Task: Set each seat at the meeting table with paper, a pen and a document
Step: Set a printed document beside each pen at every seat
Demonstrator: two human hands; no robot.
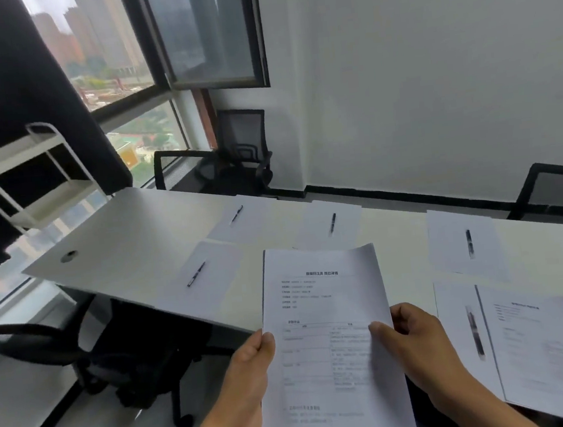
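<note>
The left hand (252,357) and right hand (412,331) pinched the document (324,312) by its side edges, above the table (131,234). Paper looked light and floppy, so edges were best.

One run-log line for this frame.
both hands: left hand, right hand hold printed white document stack | four seats lack documents | next: place one
</note>
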